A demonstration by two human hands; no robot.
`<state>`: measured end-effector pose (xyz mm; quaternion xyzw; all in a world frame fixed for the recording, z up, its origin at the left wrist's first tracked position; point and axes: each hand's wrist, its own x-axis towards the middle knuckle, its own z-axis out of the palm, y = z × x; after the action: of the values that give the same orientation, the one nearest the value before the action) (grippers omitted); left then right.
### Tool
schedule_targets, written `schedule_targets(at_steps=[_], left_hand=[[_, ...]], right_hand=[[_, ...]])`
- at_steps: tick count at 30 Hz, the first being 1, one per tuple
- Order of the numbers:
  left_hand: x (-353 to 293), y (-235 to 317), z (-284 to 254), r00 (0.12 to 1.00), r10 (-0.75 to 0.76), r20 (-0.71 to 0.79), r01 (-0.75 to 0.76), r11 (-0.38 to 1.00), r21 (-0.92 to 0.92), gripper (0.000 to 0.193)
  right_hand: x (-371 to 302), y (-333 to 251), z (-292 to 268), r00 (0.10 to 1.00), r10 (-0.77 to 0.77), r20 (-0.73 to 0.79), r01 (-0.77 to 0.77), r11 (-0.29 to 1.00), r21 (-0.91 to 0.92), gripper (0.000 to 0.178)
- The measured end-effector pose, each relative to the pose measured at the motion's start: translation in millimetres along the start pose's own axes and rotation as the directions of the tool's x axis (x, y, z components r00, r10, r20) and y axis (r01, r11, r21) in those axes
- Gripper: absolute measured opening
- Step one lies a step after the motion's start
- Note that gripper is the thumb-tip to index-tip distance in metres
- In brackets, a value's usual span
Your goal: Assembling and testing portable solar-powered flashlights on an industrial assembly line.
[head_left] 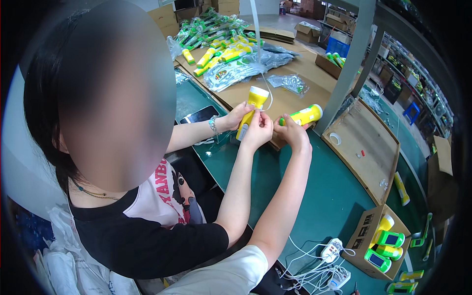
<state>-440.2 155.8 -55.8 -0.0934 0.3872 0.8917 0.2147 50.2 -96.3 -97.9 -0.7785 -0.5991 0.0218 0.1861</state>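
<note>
My left hand [293,132], its bare forearm rising from a pale sleeve at the lower edge, is closed around a yellow flashlight [306,116]. This flashlight lies nearly level, its white-rimmed head to the right and a green part at the hand. My right hand is out of the picture. Just left of my hand, a co-worker in a black-sleeved shirt grips another yellow flashlight [254,101], white head up. The co-worker's right fingers pinch at its side, by a thin white cord [268,91] that hangs from above.
Flashlights and clear bags [236,73] are heaped on cardboard at the back. A phone [200,114] lies near the co-worker. Right of me are a metal post [346,69], a shallow tray [366,142], a carton [356,250] of yellow-green flashlights, and tangled white power strips [332,250].
</note>
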Motion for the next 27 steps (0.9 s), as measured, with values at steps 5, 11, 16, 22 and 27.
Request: schedule_targets(at_steps=[5,11,16,22,27], left_hand=[[-6,1,3,0.997,-0.069,-0.021,0.066,0.99,-0.121,0.033],[0,5,-4,0.987,-0.156,-0.04,0.157,0.987,0.039,0.035],[-2,-2,-1,0.99,-0.133,-0.052,0.14,0.975,0.173,0.035],[40,-9,-16,0.996,0.013,-0.084,0.004,0.98,0.197,0.031],[18,-23,-4,0.999,0.046,0.025,-0.05,0.979,0.198,0.055]], right_hand=[[-5,-3,-8,0.999,0.005,-0.036,-0.004,1.0,0.013,0.031],[-4,-6,-7,0.999,0.047,0.011,-0.047,0.999,0.006,0.029],[-3,1,-7,0.998,0.019,-0.063,-0.018,1.0,0.018,0.027],[2,-111,-3,0.975,-0.171,-0.145,0.181,0.982,0.059,0.024],[42,-449,-20,0.95,-0.253,-0.182,0.248,0.967,-0.048,0.022]])
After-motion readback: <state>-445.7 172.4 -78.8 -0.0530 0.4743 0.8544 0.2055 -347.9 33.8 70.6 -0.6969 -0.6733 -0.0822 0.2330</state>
